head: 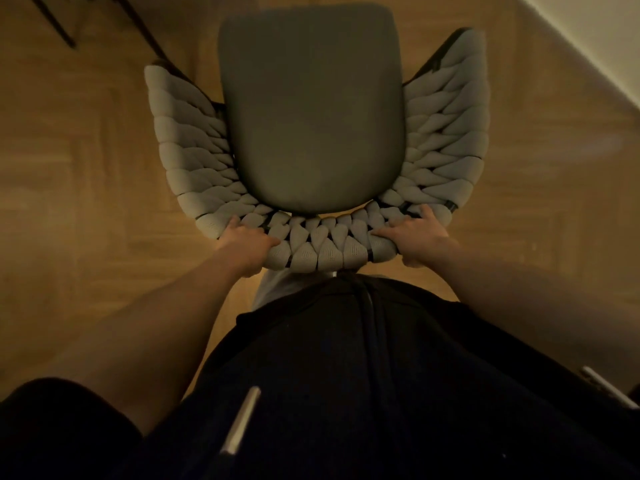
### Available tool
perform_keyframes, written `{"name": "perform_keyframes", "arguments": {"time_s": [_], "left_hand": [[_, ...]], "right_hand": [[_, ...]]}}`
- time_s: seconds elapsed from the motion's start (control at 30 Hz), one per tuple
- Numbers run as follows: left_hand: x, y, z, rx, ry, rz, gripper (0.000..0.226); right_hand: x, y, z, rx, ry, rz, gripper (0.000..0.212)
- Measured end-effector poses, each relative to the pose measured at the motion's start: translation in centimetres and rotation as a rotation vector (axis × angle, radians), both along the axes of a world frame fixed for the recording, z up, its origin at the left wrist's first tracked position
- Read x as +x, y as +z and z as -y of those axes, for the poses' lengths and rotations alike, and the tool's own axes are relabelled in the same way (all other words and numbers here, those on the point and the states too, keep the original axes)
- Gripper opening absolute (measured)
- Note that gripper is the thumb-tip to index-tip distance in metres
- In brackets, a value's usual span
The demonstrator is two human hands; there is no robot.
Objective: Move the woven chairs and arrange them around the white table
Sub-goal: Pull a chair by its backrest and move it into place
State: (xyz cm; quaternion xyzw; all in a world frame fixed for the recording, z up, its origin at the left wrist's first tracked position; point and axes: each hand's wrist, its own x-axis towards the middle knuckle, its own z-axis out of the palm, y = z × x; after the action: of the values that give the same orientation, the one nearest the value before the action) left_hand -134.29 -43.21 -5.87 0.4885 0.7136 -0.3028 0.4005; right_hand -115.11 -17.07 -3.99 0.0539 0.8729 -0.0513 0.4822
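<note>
**Both hands on the chair back**

My left hand (247, 245) grips the top rail of the chair (311, 109) at its back, left of centre, fingers curled over the woven rim with the thumb on the near side. My right hand (414, 235) grasps the same rail right of centre, fingers hooked over the cords and the thumb tucked under the outer edge. The two hands sit well apart, with a run of pale woven loops between them.

I see the chair from straight above. Its grey seat pad (311, 116) fills the middle of the view, and the woven back wraps round the pad's near end and fans out into two arms, one to the left and one to the right. Dark frame pieces show between the cords and at the arm tips. The chair stands over the wooden floor (86, 168), its back just in front of my body, touching or nearly touching my dark clothing (346, 375); I cannot tell which.

Thin dark legs (59, 22) of some other furniture cross the far left corner of the floor. A pale wall (595, 36) runs along the floor's far right corner. The light is dim and warm, so the weave's finer detail is hard to read.
</note>
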Motion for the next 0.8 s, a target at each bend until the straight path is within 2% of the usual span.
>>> {"name": "perform_keyframes", "arguments": {"time_s": [0.43,0.57,0.8], "left_hand": [[4.3,0.9,2.2,0.042,0.510,0.045,0.060],[6.3,0.6,2.7,0.040,0.652,0.041,0.056],[10.7,0.7,1.4,0.031,0.954,0.028,0.064]], "right_hand": [[-8.9,0.8,-3.3,0.005,0.406,0.016,0.076],[-11.6,0.3,-3.8,-0.005,0.577,0.006,0.079],[-16.7,0.4,-4.0,0.013,0.916,-0.020,0.073]]}}
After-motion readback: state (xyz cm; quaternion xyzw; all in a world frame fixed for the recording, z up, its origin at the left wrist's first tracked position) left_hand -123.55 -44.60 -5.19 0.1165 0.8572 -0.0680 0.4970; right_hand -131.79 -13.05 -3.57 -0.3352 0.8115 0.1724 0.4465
